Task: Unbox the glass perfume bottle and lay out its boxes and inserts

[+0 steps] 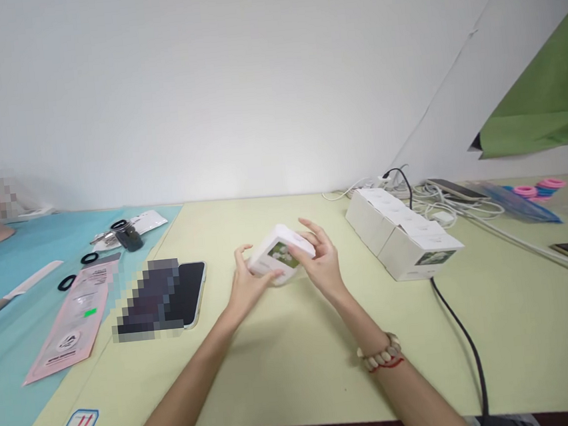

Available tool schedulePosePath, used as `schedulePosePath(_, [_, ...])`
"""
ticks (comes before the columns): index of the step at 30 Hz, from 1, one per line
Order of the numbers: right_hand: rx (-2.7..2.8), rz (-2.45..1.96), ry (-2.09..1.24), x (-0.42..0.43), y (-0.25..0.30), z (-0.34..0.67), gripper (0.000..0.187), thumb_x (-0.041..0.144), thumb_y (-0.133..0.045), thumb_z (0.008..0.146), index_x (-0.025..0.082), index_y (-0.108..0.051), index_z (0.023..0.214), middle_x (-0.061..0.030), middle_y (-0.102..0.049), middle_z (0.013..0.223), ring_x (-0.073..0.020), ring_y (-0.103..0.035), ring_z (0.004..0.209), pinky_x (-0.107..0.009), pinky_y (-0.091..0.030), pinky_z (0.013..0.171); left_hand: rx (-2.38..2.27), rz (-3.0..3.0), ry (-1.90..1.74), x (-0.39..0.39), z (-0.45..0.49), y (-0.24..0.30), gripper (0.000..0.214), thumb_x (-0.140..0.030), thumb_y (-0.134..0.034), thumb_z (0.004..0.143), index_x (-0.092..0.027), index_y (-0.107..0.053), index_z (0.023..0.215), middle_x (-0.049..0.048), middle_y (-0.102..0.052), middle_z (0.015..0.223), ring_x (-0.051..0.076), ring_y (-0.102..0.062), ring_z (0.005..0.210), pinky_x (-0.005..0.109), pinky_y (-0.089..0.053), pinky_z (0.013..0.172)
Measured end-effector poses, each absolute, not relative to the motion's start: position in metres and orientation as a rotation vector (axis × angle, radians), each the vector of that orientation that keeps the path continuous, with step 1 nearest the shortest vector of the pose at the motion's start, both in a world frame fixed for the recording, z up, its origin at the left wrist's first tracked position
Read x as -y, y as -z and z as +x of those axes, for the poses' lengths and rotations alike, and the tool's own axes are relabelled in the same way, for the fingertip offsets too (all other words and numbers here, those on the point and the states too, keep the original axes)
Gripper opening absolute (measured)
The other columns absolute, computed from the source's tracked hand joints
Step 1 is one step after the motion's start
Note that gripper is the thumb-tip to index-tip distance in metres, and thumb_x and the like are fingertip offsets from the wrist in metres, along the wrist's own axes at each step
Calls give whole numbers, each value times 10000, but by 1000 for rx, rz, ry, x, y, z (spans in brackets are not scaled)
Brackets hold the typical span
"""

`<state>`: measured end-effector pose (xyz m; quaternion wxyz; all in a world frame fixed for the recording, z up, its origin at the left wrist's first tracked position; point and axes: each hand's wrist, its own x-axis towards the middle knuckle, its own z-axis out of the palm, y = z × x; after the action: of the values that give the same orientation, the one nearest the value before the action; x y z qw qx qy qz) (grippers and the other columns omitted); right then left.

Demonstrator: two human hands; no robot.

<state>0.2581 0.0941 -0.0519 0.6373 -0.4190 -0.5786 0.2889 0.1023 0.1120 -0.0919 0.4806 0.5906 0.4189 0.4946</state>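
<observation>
The left hand (253,279) and right hand (324,259) are partly curled around a small white box (269,258), both thumbs on its picture side, one right finger raised. The box is tilted, over the middle of the table (290,380). A row of boxes (391,229) stands toward the table's right edge; a phone (190,292) lies toward the left.
</observation>
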Motion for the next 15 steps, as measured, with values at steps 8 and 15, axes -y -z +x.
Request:
schedulePosePath(8, [1758, -1010, -304, -88, 59, 248, 339, 324, -638, 755, 224, -608, 1078, -43, -589, 1024, -158, -535, 957, -289, -448, 838, -1047, 1668, -1184, -110, 110, 99, 597, -380, -734, 577, -141, -479, 1061, 74, -575, 992, 170, -563, 889, 266, -464, 748])
schedulePosePath(15, [2007, -1126, 150, -84, 49, 254, 350, 412, -645, 741, 216, -594, 1026, -47, -552, 980, -181, -500, 956, -363, -332, 905, -1049, 1815, -1256, -109, 105, 98, 352, -293, -654, 648, -145, -466, 906, -13, -528, 769, 80, -479, 678, 181, -385, 591])
